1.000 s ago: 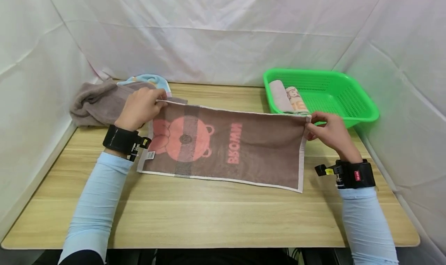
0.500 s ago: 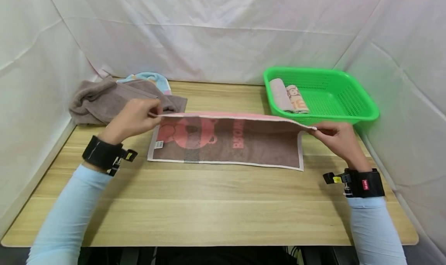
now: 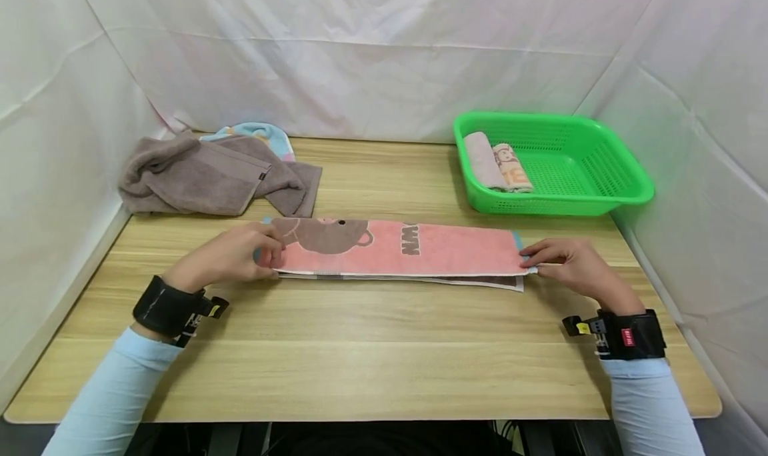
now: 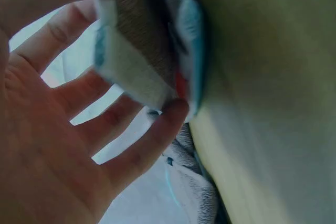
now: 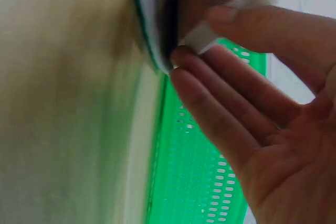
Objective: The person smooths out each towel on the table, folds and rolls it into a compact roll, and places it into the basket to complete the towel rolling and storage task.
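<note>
While the left hand (image 3: 246, 253) pinches the near corner at one end of the folded pink towel (image 3: 456, 251), its lower fingers spread apart, the right hand (image 3: 567, 266) pinches the corner at the other end between thumb and fingers, the lower fingers straight and close together. The towel lies across the middle of the wooden table (image 3: 384, 356), a sliver of its brown underlayer peeking out along the near edge. Beyond it, a crumpled grey towel (image 3: 204, 179) sits over on the left, and a green basket (image 3: 558, 206) on the right holds two rolled towels (image 3: 483, 163).
</note>
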A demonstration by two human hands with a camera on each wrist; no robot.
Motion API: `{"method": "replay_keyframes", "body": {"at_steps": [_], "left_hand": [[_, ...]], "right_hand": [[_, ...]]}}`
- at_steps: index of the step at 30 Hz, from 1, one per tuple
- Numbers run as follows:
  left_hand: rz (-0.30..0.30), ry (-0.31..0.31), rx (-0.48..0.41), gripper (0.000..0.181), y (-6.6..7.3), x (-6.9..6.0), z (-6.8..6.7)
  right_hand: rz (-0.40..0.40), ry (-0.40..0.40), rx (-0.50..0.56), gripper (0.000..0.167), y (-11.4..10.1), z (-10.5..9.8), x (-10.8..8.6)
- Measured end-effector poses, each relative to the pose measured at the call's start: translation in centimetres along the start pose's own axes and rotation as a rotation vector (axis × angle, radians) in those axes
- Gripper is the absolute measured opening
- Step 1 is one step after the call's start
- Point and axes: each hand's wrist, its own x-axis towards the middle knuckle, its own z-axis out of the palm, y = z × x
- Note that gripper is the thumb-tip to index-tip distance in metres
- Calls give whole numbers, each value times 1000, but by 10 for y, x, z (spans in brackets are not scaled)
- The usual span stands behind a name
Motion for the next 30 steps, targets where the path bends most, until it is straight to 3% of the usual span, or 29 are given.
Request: {"method": "replay_keyframes", "body": {"at_steps": [4,8,12,14,17,20,24,27,30], "left_hand": [[-40,-21,7,20,1,0,5],[-44,2,21,10,1,5,5],[-70,13,52,40,-2,10,4],[-85,-4,55,51,-3,12,4],[-88,-31,46,54,-6,14,4],[-86,-48,37,55,-9,15,6],[-79,-49,25,52,-9,17,7],[-60,-32,24,50,-6,20,9],[-26,-24,41,53,-2,26,13]], "right_hand": [[-24,-51,-129,35,2,8,3],[17,-72,-207,30,-3,8,12],[148,-68,-211,18,-7,5,27],[220,-97,-226,30,-8,5,37],[294,-175,-260,51,-6,7,50],[326,-207,-259,47,-2,10,58],[390,-174,-117,29,1,11,59],[444,-136,79,29,2,8,52],[491,-46,276,34,5,1,40]]}}
